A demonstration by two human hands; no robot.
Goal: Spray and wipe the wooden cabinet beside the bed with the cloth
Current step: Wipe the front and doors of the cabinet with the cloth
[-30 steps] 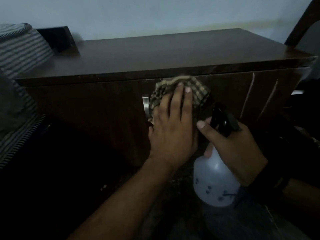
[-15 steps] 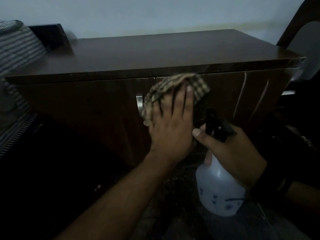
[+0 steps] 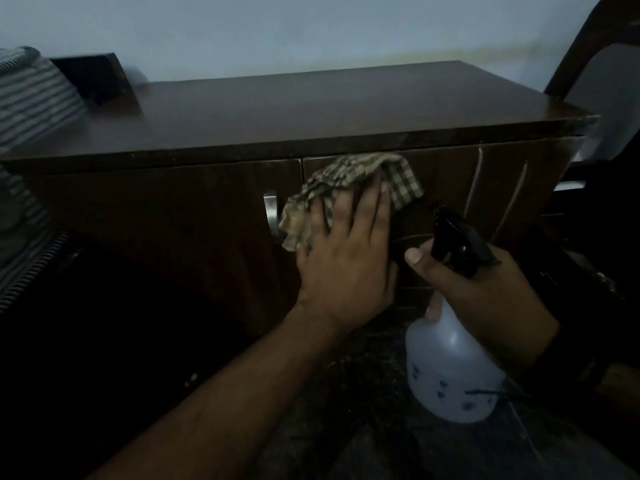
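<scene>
The dark wooden cabinet (image 3: 311,105) fills the middle of the view, with two front doors and a metal handle (image 3: 270,213). My left hand (image 3: 349,258) presses a checked cloth (image 3: 349,178) flat against the upper part of the right door, fingers straight. My right hand (image 3: 485,299) grips the neck of a white spray bottle (image 3: 450,372) with a black trigger head (image 3: 457,240), held just right of the cloth, thumb stretched towards the left hand.
Striped bedding (image 3: 31,98) lies at the left edge, with a dark object (image 3: 93,77) on the cabinet's back left corner. A dark chair frame (image 3: 595,46) stands at the right. The floor below is dim and speckled.
The left hand with the cloth has shifted slightly left and down across the door. The bottle has sunk a little in the view.
</scene>
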